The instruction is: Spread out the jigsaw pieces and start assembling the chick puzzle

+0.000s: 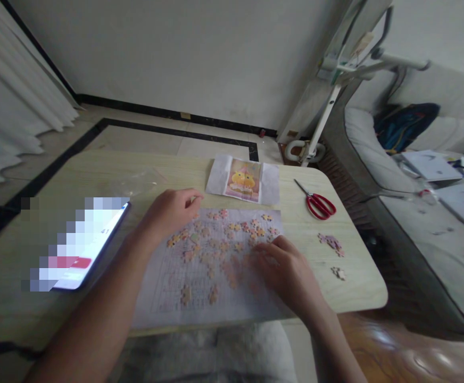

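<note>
A printed paper sheet [168, 298] lies on the table, strewn with several loose jigsaw puzzle pieces [186, 293] in yellow, pink and green. At its upper left edge rests my left hand [176, 210], fingers loosely bent and slightly apart, with nothing visible in them. My right hand [286, 268] is low over the sheet's right side, among the pieces. Its fingers point left and are blurred, so what they touch or hold cannot be made out. Beyond the sheet lies a creased picture [243, 180] of two yellow figures.
Red-handled scissors [320, 206] lie at the table's right, near a purple cluster of pieces [331, 243] and a small pale cluster [339, 273]. A lit phone [92, 250] lies left, below a clear plastic bag [136, 182]. A grey sofa [407, 223] stands beyond the table [359, 287].
</note>
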`<state>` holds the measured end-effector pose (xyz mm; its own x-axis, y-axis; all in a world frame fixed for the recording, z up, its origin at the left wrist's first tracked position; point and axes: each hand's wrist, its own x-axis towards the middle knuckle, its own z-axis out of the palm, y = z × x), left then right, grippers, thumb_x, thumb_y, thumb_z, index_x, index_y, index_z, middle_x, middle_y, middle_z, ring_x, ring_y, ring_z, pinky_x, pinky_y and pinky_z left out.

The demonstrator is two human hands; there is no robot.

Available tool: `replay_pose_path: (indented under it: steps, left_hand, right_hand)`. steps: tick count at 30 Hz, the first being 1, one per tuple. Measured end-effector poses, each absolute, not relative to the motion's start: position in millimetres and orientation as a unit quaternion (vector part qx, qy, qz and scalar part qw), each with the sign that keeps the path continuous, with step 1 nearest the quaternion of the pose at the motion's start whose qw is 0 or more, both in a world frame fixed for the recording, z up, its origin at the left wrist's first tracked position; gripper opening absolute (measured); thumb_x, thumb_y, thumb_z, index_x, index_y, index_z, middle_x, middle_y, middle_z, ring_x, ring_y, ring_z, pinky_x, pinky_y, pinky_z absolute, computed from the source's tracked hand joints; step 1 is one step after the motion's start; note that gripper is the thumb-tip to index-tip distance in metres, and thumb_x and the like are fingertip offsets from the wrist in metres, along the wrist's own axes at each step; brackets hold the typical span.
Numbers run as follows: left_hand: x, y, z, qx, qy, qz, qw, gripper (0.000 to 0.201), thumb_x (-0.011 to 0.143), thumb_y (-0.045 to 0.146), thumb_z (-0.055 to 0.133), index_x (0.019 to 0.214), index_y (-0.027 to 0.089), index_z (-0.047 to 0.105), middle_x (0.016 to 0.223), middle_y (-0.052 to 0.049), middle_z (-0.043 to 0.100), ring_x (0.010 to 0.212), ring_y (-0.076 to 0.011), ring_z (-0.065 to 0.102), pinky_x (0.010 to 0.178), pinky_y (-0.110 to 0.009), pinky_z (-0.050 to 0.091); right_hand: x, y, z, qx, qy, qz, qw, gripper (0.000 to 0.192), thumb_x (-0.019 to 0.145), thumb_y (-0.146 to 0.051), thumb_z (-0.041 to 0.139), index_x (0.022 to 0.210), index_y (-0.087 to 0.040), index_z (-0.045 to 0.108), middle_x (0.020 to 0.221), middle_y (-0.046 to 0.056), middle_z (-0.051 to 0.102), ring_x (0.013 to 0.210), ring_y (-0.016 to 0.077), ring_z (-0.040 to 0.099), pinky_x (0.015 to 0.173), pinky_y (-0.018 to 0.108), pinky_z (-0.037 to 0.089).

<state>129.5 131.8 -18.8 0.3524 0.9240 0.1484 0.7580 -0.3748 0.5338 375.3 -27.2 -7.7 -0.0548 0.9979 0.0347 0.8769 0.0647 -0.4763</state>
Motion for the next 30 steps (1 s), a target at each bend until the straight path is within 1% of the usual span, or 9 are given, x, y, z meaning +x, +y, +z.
replay_pose_path:
  steps: [3,6,8,13,19,25,30]
  left_hand:
    - [128.9,132.5,-19.3,0.8,0.526,0.218,0.191,0.033,0.086,0.035,0.047,0.097,0.018,0.074,0.085,-0.007,0.075,0.077,-0.023,0.07,0.068,-0.031,0.049]
    - [128.7,132.8,-18.8,0.798,0.529,0.216,0.191,0.034,0.085,0.035,0.047,0.097,0.018,0.074,0.083,-0.007,0.075,0.077,-0.0236,0.07,0.068,-0.031,0.049]
    - [128.6,132.5,-17.5,0.799,0.529,0.214,0.189,0.034,0.085,0.036,0.047,0.097,0.019,0.074,0.083,-0.007,0.075,0.078,-0.0237,0.07,0.068,-0.031,0.049]
    - [129.2,130.6,-14.2,0.796,0.531,0.208,0.201,0.035,0.086,0.038,0.047,0.099,0.019,0.073,0.081,-0.006,0.075,0.076,-0.0231,0.07,0.067,-0.031,0.049]
    - [128.9,133.3,-17.6,0.796,0.536,0.207,0.192,0.037,0.085,0.039,0.047,0.1,0.018,0.073,0.085,-0.008,0.075,0.082,-0.0244,0.07,0.071,-0.031,0.05]
    - [125.6,134.8,-19.7,0.795,0.543,0.193,0.193,0.039,0.086,0.043,0.047,0.101,0.017,0.073,0.085,-0.009,0.075,0.077,-0.024,0.07,0.067,-0.029,0.048]
    - [125.0,135.5,-22.0,0.795,0.542,0.194,0.188,0.04,0.086,0.043,0.048,0.102,0.016,0.073,0.083,-0.009,0.075,0.075,-0.0234,0.07,0.066,-0.028,0.047]
  right_hand:
    - [373.2,-27.4,-7.9,-0.649,-0.716,0.178,0.185,0.017,0.091,-0.025,0.055,0.101,-0.024,0.07,0.086,0.004,0.058,0.078,0.0185,0.058,0.069,0.03,0.046]
    - [383.7,-25.1,-8.5,-0.649,-0.704,0.175,0.227,0.019,0.091,-0.024,0.055,0.104,-0.021,0.069,0.087,0.005,0.059,0.076,0.0169,0.058,0.067,0.028,0.046]
    - [396.6,-22.5,-8.5,-0.671,-0.685,0.15,0.243,0.021,0.09,-0.025,0.055,0.104,-0.02,0.07,0.085,0.005,0.059,0.072,0.0162,0.058,0.066,0.029,0.046]
    - [421.0,-18.1,-9.7,-0.717,-0.647,0.098,0.238,0.022,0.089,-0.025,0.055,0.1,-0.018,0.072,0.08,0.004,0.059,0.071,0.0174,0.059,0.067,0.031,0.046]
    - [416.5,-16.1,-15.7,-0.719,-0.646,0.123,0.228,0.026,0.089,-0.02,0.05,0.104,-0.018,0.072,0.083,0.005,0.059,0.073,0.0174,0.06,0.069,0.03,0.046]
    - [413.9,-12.1,-19.5,-0.726,-0.643,0.113,0.217,0.03,0.087,-0.015,0.049,0.105,-0.02,0.072,0.085,0.005,0.058,0.075,0.0173,0.059,0.07,0.03,0.045]
    - [414.9,-20.4,-16.6,-0.712,-0.645,0.132,0.243,0.027,0.088,-0.015,0.05,0.103,-0.018,0.071,0.085,0.005,0.058,0.077,0.0174,0.059,0.073,0.031,0.046]
